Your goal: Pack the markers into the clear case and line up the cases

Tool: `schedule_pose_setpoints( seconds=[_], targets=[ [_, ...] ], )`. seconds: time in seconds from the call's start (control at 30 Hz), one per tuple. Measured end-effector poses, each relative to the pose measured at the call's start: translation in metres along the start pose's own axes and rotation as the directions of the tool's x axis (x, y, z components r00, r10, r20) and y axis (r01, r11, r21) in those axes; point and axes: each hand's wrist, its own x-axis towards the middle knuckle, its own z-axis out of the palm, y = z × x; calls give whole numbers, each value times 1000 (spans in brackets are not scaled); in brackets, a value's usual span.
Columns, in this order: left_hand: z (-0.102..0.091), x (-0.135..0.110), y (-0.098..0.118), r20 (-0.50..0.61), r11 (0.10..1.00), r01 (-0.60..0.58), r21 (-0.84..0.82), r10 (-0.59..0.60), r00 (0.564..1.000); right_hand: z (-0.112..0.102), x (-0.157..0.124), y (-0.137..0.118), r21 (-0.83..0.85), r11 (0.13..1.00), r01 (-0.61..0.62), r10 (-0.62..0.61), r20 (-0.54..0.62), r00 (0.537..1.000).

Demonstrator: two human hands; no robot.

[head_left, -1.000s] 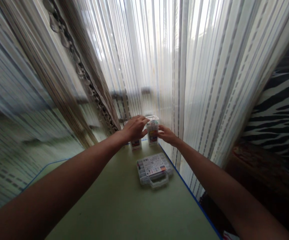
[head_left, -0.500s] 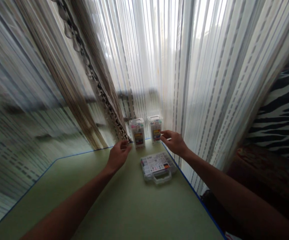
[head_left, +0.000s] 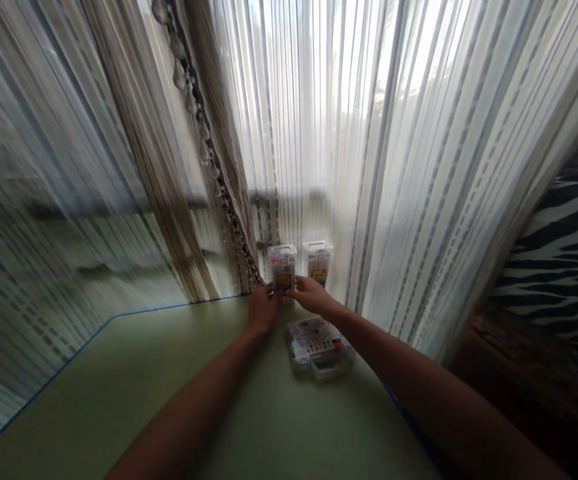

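Two clear plastic cases stand upright at the table's far corner. My left hand (head_left: 263, 307) is at the lower left side of the left upright case (head_left: 282, 261), its fingers curled against it. On the opposite side, my right hand (head_left: 311, 295) grips the same case near its lower right edge, thumb toward the front. Behind the right hand is the right upright case (head_left: 318, 256), its lower part hidden. Both cases have a handle on top, a yellow-and-dark label and colourful small contents. Nearer to me, a flat clear case (head_left: 313, 339) with a handle lies below my right hand.
The pale green table (head_left: 169, 360) has a blue edge. Striped sheer curtains (head_left: 309, 133) hang just behind the cases, with a beaded brown drape (head_left: 219, 160) at the left. A zebra-patterned surface (head_left: 559, 253) is at the right.
Both hands have moved in to the left upright case; the right hand has left the right upright case's side and come left. The view has shifted slightly.
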Motion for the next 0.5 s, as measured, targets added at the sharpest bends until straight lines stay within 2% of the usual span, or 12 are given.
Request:
schedule_pose_setpoints(
  seconds=[0.5],
  targets=[
    [0, 1, 1, -22, 1000, -18, -11, 18, 1000, 2, 3, 0, 25, 1000, -13, 13, 14, 1000]
  ],
)
